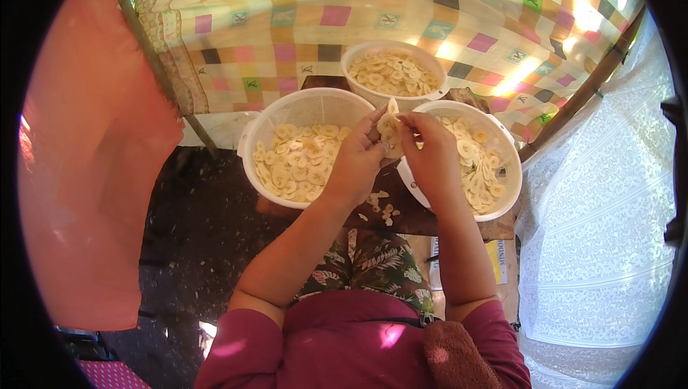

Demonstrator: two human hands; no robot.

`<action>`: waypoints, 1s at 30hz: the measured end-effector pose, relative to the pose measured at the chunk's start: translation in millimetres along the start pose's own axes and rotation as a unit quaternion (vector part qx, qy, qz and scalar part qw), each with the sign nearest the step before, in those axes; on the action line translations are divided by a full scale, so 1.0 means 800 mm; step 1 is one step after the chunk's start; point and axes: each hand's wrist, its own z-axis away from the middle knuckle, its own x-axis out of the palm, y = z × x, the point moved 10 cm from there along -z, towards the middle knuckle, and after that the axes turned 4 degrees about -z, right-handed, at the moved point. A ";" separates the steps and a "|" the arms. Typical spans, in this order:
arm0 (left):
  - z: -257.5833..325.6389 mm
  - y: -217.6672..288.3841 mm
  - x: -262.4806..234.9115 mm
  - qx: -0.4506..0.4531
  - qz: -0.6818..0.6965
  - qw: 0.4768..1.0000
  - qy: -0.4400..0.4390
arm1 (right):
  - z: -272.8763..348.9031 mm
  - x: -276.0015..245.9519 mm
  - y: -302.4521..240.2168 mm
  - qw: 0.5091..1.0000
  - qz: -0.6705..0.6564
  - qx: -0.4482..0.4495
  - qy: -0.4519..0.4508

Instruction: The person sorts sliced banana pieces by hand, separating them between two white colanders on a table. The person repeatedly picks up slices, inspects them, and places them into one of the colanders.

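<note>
Centrally — banana slices [389,131] between both hands' fingers [373,125]

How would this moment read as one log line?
left hand + right hand: holding stack of pale banana slices | over three white plastic colander baskets of slices

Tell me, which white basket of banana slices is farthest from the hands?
The round white basket at the top middle, against the checkered cloth. The left basket and right basket sit beside the left hand and right hand.
</note>
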 end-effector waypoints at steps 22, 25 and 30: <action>0.002 -0.019 0.014 -0.119 0.062 0.987 -0.084 | -0.018 -0.025 0.055 0.974 -0.190 0.110 -0.049; 0.001 -0.021 0.015 -0.124 0.057 0.987 -0.086 | -0.020 -0.043 0.068 0.956 -0.267 0.122 0.010; -0.001 -0.021 0.016 -0.107 0.067 0.989 -0.077 | -0.020 -0.112 0.091 0.987 0.012 0.130 0.094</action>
